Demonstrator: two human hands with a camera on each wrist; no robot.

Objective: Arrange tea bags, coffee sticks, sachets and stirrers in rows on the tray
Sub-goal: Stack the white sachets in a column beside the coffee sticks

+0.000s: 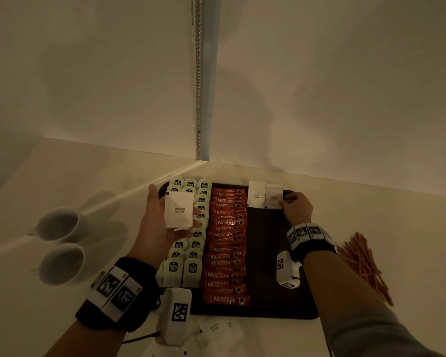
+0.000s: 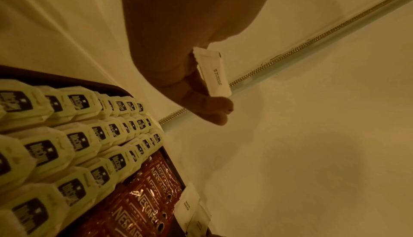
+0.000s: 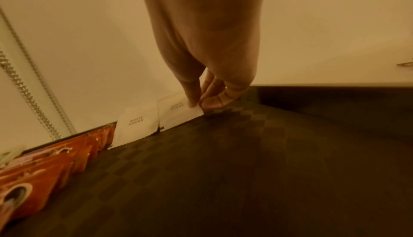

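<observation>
A dark tray (image 1: 268, 253) holds rows of pale tea bags (image 1: 193, 269) on its left and a column of orange coffee sticks (image 1: 227, 243) in the middle. One white sugar sachet (image 1: 256, 195) lies at the far edge, right of the sticks. Beside it, my right hand (image 1: 294, 204) pinches the corner of a second sachet (image 1: 274, 199) between thumb and fingertips (image 3: 194, 99), low on the tray (image 3: 245, 170). My left hand (image 1: 160, 228), palm up above the tea bags, holds a small stack of sugar sachets (image 1: 178, 211), fingers curled at its end (image 2: 214, 104).
A pile of orange stirrers (image 1: 363, 264) lies on the table right of the tray. Two white cups (image 1: 58, 224) (image 1: 62, 264) stand to the left. Loose sachets (image 1: 216, 328) lie at the table's near edge. A wall with a hanging chain (image 1: 198, 73) rises just behind.
</observation>
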